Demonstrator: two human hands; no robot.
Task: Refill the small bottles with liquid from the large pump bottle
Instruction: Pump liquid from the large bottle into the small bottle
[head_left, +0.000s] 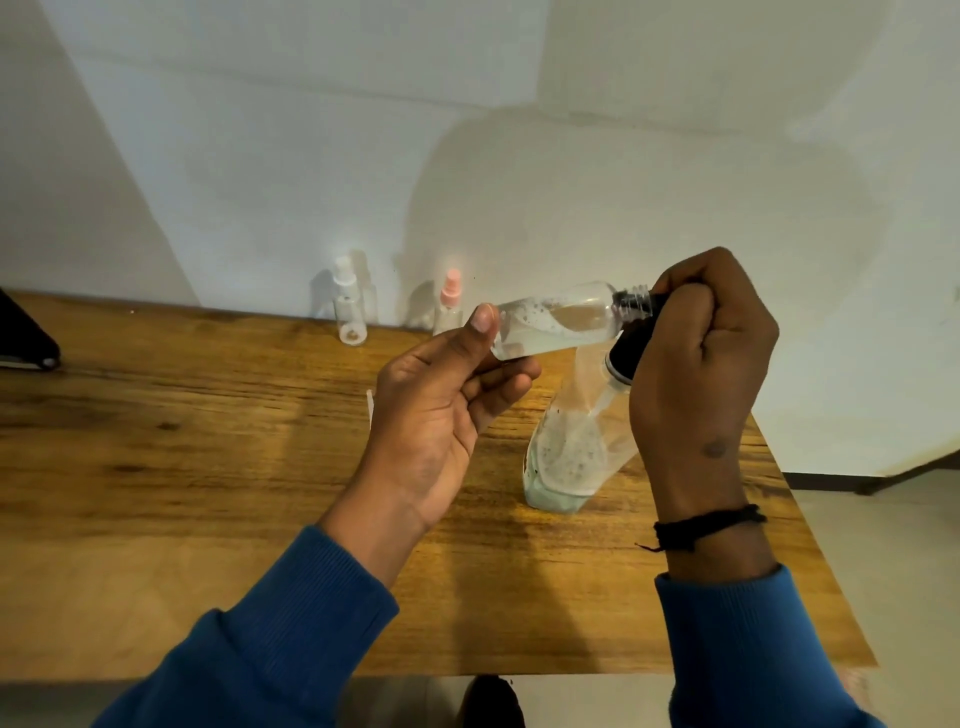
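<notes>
We see the left hand (441, 410) pinching the base of a small clear bottle (558, 319), held nearly sideways above the wooden tabletop (208, 441), its threaded neck pointing at the right hand (701, 358). That hand is curled tight around the black pump head (631, 345) of the large bottle (571, 457), which leans on the tabletop just below it. Beyond the left hand, near the wall, stand a white-capped bottle (349, 306) and a pink-capped bottle (450, 306).

One head-worn wide-angle view looks forward and down, close over the desk (208, 441), with wall filling the upper frame.
</notes>
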